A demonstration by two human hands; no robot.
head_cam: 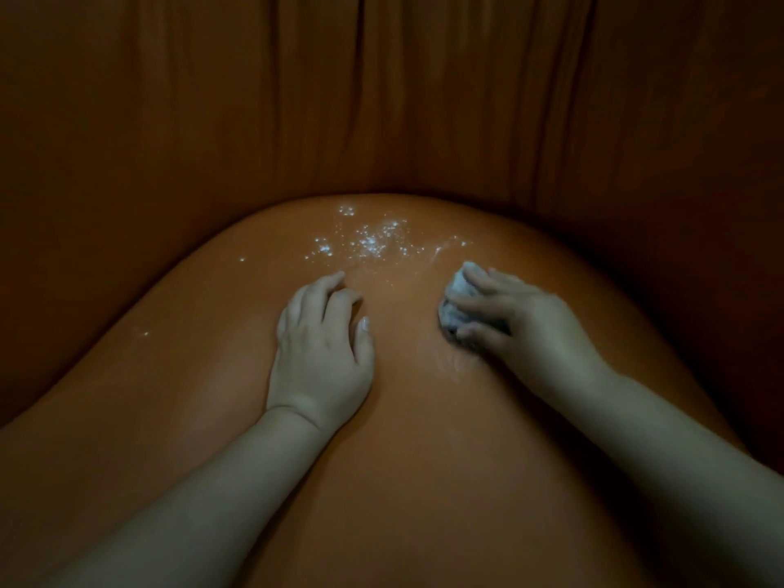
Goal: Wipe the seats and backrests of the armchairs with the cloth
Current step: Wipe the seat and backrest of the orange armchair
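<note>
An orange-brown armchair seat fills the lower view, smooth and rounded. White powdery specks lie scattered near its back edge. My right hand grips a bunched whitish-grey cloth and presses it on the seat, just below and right of the specks. A faint smear shows on the seat under that hand. Left of it, my left hand rests palm down on the seat with loosely bent fingers and holds nothing.
The pleated backrest of the same orange-brown material rises behind the seat and curves round both sides. A dark gap runs where seat and backrest meet. A few stray specks lie at the seat's left.
</note>
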